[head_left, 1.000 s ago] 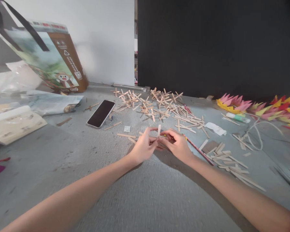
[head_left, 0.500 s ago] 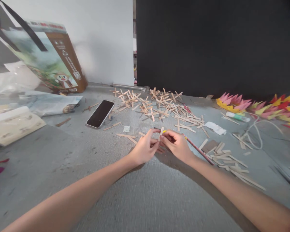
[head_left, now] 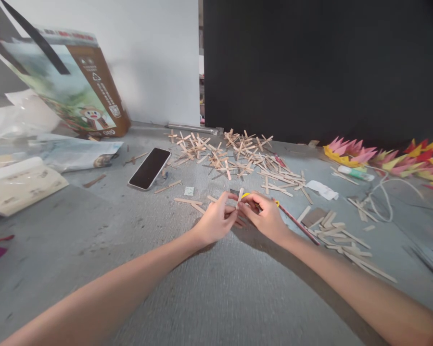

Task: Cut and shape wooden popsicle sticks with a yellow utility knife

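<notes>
A small wooden craft stick (head_left: pixel 240 196) stands nearly upright between the fingertips of both hands, just over the grey table. My left hand (head_left: pixel 216 218) pinches it from the left, and my right hand (head_left: pixel 262 211) holds it from the right. The lower end of the stick is hidden by the fingers. Something yellow and dark lies behind the right fingers, mostly covered. Left of my left hand, a few loose craft sticks (head_left: pixel 188 201) rest on the table, close to a small pale square packet (head_left: pixel 189 191).
Crossed craft sticks (head_left: pixel 225 158) are heaped at the back; loose ones (head_left: pixel 341 235) lie right, by a red pencil (head_left: pixel 299 223). A phone (head_left: pixel 149 168) and a paper bag (head_left: pixel 94 91) stand left. A white cable (head_left: pixel 388 211), glue stick (head_left: pixel 355 173) and folded-paper pieces (head_left: pixel 350 153) are far right.
Almost nothing differs. The craft stick and fingertips have shifted very slightly; both hands keep their hold on it.
</notes>
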`<state>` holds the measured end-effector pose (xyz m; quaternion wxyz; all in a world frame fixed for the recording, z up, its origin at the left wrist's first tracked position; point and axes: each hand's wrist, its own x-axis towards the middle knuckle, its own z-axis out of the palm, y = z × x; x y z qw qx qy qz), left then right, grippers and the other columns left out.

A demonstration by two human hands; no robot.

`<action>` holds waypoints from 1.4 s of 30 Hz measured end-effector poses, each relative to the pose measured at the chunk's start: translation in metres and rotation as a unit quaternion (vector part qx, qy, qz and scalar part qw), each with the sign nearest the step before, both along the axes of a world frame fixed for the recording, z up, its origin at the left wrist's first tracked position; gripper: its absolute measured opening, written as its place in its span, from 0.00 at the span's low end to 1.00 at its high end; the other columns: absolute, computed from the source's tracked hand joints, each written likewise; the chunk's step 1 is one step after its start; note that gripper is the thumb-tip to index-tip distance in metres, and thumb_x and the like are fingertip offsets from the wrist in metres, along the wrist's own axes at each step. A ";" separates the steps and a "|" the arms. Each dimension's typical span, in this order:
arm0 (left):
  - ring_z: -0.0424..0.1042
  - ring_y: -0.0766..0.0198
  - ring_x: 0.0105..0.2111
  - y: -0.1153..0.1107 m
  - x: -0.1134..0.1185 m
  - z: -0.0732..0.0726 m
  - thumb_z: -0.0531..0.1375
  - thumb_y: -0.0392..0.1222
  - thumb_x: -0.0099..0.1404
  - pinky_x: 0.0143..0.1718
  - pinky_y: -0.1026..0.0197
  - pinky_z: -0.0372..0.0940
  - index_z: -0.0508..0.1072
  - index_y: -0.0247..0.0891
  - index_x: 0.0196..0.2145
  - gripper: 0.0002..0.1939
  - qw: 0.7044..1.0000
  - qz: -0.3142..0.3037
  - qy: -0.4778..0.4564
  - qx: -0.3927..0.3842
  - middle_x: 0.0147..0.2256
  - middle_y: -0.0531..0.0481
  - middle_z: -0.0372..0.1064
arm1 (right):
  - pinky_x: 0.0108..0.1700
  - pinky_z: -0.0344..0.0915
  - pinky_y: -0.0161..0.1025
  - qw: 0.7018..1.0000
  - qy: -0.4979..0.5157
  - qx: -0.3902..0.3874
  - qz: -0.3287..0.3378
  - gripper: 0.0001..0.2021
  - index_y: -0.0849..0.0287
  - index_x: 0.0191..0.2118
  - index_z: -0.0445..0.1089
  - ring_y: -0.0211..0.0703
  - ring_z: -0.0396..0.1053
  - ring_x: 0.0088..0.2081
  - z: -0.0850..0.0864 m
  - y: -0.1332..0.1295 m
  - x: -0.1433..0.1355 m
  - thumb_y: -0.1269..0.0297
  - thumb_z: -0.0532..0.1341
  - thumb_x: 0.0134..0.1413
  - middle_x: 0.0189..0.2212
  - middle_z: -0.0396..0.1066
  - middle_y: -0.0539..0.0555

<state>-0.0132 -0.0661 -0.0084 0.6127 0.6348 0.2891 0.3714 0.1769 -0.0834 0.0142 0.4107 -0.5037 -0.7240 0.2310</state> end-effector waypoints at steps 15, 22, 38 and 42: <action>0.83 0.57 0.31 0.001 0.002 0.007 0.61 0.47 0.71 0.39 0.52 0.78 0.60 0.41 0.48 0.15 0.998 0.031 -0.036 -0.051 0.30 0.50 0.79 | 0.34 0.58 0.41 0.999 -0.016 0.040 -0.003 0.11 0.55 0.34 0.72 0.42 0.62 0.29 0.001 -0.001 0.001 0.59 0.59 0.68 0.27 0.64 0.49; 0.83 0.55 0.31 0.000 0.001 0.007 0.62 0.45 0.71 0.38 0.52 0.79 0.64 0.39 0.43 0.11 0.998 0.027 -0.013 -0.049 0.30 0.47 0.80 | 0.33 0.58 0.40 1.000 -0.001 -0.003 -0.003 0.11 0.55 0.37 0.75 0.41 0.61 0.29 -0.001 0.001 0.001 0.53 0.64 0.65 0.26 0.61 0.48; 0.83 0.57 0.31 0.001 0.001 0.005 0.64 0.47 0.70 0.37 0.55 0.79 0.66 0.37 0.39 0.13 0.997 0.026 -0.019 -0.069 0.30 0.45 0.79 | 0.34 0.60 0.39 0.996 0.071 -0.052 0.026 0.14 0.56 0.34 0.73 0.42 0.62 0.31 0.000 0.000 0.003 0.52 0.60 0.67 0.29 0.68 0.51; 0.83 0.58 0.30 0.000 0.001 0.006 0.64 0.49 0.69 0.36 0.55 0.79 0.66 0.37 0.39 0.14 0.997 0.029 -0.019 -0.068 0.30 0.46 0.79 | 0.32 0.59 0.39 0.997 0.066 -0.041 0.024 0.15 0.56 0.34 0.74 0.42 0.62 0.29 -0.001 0.002 0.004 0.52 0.59 0.68 0.29 0.67 0.51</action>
